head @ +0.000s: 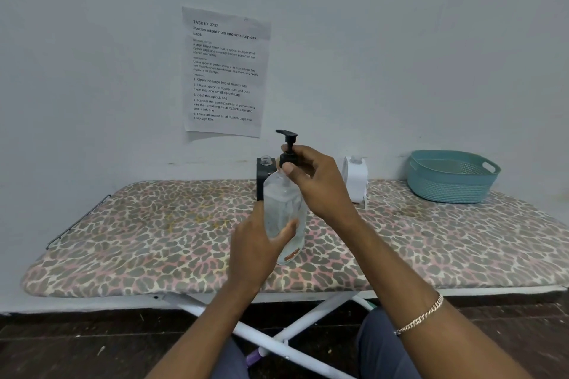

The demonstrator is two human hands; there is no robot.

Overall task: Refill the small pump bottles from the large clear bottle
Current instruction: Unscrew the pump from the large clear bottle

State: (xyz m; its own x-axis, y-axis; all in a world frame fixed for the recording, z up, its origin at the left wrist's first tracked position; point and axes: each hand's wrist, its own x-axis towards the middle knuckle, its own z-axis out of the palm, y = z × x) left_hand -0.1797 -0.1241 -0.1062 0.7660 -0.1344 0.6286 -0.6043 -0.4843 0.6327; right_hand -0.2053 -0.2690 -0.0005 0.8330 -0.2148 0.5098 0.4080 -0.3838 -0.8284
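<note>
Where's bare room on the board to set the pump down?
Widest: left half of the leopard-print ironing board, from its end to the left hand. Also front right, between the right forearm and the teal plastic basket. Crowded: back centre, where the small black square bottle, large clear plastic bottle with black pump, and small white bottle cluster.

pale wall (400, 40) with taped paper sheet (226, 71), leopard-print ironing board (123, 240), dark floor (61, 348).

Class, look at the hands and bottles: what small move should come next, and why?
Probably twist the pump off the clear bottle. The right hand pinches its collar, the left hand holds the body, and the black bottle and white bottle behind stand open-necked, ready for pouring.
</note>
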